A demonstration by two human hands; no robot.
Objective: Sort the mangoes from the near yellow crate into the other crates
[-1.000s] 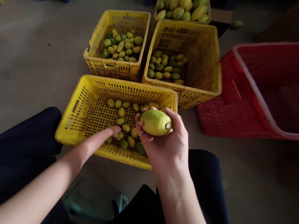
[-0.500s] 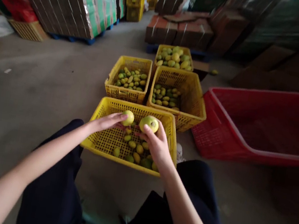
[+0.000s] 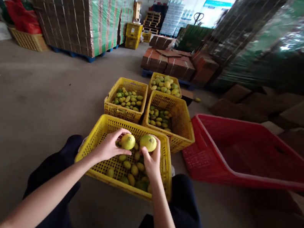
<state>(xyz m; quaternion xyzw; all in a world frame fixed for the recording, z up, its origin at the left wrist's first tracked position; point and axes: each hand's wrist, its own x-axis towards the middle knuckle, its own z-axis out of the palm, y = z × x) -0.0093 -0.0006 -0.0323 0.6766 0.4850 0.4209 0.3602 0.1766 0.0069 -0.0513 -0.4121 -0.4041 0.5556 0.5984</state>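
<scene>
My left hand (image 3: 108,146) is curled around a yellow-green lemon (image 3: 128,142), thumb below and fingers above. In my right hand (image 3: 152,162) is a second, slightly larger-looking lemon (image 3: 148,143), its stem end facing up towards me. The two fruits are held side by side with a small gap between them, over a yellow plastic crate (image 3: 119,186) between my knees. Several loose lemons (image 3: 134,170) lie on the perforated bottom of that crate, mostly in its right half. My hands hide part of the crate's inside.
Behind stand a left yellow crate (image 3: 123,113), a right one (image 3: 180,134) and a farther one (image 3: 167,76), all holding fruit. A large red bin (image 3: 206,154) stands at right. Wrapped pallet stacks (image 3: 61,9) and strapped cartons (image 3: 179,70) stand farther back.
The view has tilted up, so the crates sit lower in the picture. My left hand has turned, with its thumb and fingers now curved around its lemon. Both lemons remain held.
</scene>
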